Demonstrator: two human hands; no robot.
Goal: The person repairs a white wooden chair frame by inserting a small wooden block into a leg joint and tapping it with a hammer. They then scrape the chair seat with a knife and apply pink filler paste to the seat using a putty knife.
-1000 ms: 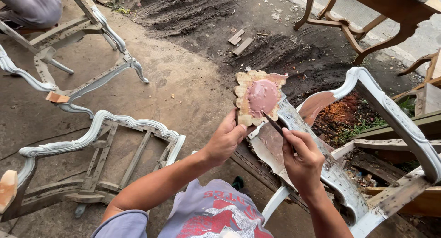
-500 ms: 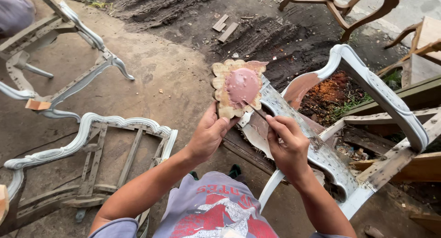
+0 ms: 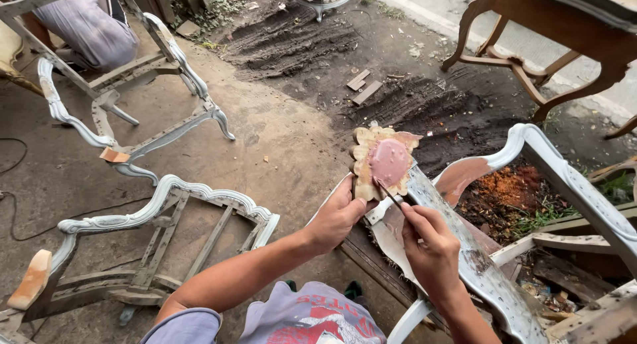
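Looking down from head height, the view shows a person's two bare hands working on a white-primed carved chair frame [image 3: 478, 264] that lies tilted before them on a dirt floor [image 3: 279, 138]. The left hand [image 3: 338, 214] is clamped on the lower edge of the frame's carved flower crest [image 3: 385, 159], a scalloped wooden ornament whose centre is coated in smooth pink filler. The right hand [image 3: 431, 244] is closed, pencil-fashion, around a thin dark tool [image 3: 388, 195], whose tip touches the lower rim of the pink patch. To do this well, it seems best to keep the left hand steadying the crest and to work the tip in light, short strokes along the filler's edge, so the carving stays crisp. Two more white chair frames [image 3: 166, 205] lie on the floor to the left, and a bare brown wooden chair [image 3: 531, 59] stands at upper right.
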